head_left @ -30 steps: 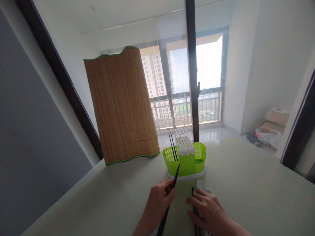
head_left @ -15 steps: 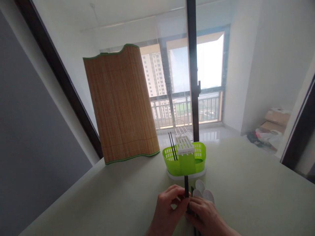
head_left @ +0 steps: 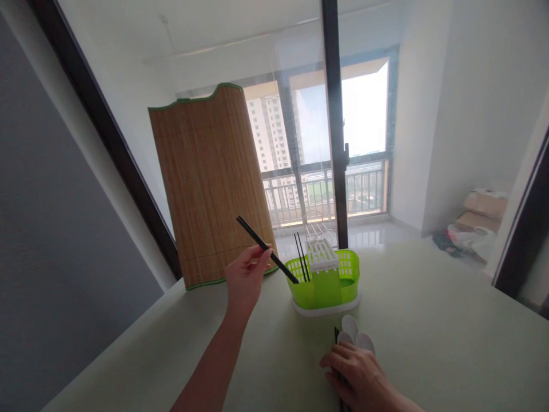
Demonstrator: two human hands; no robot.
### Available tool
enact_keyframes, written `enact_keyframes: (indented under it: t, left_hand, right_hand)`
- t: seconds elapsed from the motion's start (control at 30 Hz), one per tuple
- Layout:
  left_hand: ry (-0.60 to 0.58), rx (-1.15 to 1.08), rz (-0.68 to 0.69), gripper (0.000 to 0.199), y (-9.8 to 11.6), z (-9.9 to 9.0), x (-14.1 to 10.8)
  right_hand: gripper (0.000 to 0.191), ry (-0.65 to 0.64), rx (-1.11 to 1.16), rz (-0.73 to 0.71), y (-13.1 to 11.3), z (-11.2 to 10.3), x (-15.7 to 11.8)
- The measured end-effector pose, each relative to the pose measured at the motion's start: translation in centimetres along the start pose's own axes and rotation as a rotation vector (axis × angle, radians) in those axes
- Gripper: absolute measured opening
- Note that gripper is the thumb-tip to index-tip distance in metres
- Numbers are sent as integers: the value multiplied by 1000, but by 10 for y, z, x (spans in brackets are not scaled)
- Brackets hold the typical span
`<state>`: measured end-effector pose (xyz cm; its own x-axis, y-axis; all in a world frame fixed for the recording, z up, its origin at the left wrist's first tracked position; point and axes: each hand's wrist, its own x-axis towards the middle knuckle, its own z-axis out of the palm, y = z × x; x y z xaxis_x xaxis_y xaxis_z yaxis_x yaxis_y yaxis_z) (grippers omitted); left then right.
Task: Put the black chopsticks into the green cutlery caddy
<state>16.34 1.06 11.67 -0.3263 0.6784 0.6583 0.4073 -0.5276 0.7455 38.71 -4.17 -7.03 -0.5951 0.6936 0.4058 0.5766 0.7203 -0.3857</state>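
Note:
Raised at the left of the green basket [head_left: 326, 292], my left hand [head_left: 246, 277] pinches a pair of black chopsticks [head_left: 253, 233]. They slant down to the right, their lower ends at the basket's left rim. Two thinner dark chopsticks [head_left: 301, 257] stand in the basket's left compartment. A white slatted holder [head_left: 322, 254] tops its middle. Low at the right, my right hand [head_left: 354, 369] curls over more dark chopsticks [head_left: 336, 335] on the table, beside several white spoons [head_left: 349, 326]. Its palm and some fingertips are hidden.
A bamboo mat [head_left: 210, 189] with green edging stands upright on the pale table [head_left: 429, 332], left of the basket. Behind the table is a glass door with a dark frame [head_left: 332, 126]. Cardboard and bags [head_left: 480, 220] lie on the floor at the right.
My left hand has moved up and left, away from my right hand, carrying the black chopsticks, which have tipped from upright to slanted. My right hand has stayed near the spoons.

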Motion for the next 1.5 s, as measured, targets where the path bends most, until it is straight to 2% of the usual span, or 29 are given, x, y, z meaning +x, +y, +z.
enact_keyframes:
  t: [0.07, 0.17, 0.3, 0.4, 0.53, 0.67, 0.8, 0.97, 1.1, 1.17, 1.23, 1.33, 1.4, 1.5]
  left_hand:
    - [-20, 46, -21, 32, -15, 12, 19]
    - [-140, 131, -118, 31, -44, 33, 33]
    - [-298, 214, -201, 23, -77, 58, 33]
    - [-396, 317, -227, 17, -89, 71, 31]
    - [-491, 499, -201, 15, -91, 80, 33]
    - [-553, 682, -151, 27, -84, 84, 36]
    - [-581, 831, -83, 37, -77, 86, 33]
    - [-622, 936, -42, 37, -73, 92, 27]
    - [-590, 971, -11, 40, -63, 92, 24]
    - [-542, 971, 21, 41, -55, 86, 17]
    - [-445, 920, 101, 39, -47, 77, 2]
    - [-317, 736, 277, 30, -42, 60, -35]
    - [-331, 624, 323, 24, -43, 48, -65]
    - [-477, 546, 198, 19, -48, 36, -108]
  right_hand:
    - [17, -13, -16, -6, 0, -1, 0]
    - [16, -16, -44, -6, 0, -1, 0]
    - [15, -14, -125, -44, 3, 3, 1]
    - [12, -6, -188, -86, 6, 7, 3]
    - [7, 9, -223, -104, 7, 9, 5]
    - [5, 15, -230, -110, 6, 8, 4]
    - [5, 28, -245, -115, 4, 8, 4]
    - [6, 26, -254, -114, 4, 8, 4]
    - [6, 18, -257, -112, 4, 8, 4]
    - [6, 21, -264, -114, 5, 8, 3]
    - [7, 23, -266, -117, 4, 7, 3]
    - [8, 30, -250, -103, 3, 4, 1]
    - [9, 38, -238, -86, 1, 1, -1]
    - [10, 32, -226, -62, -3, -5, -2]
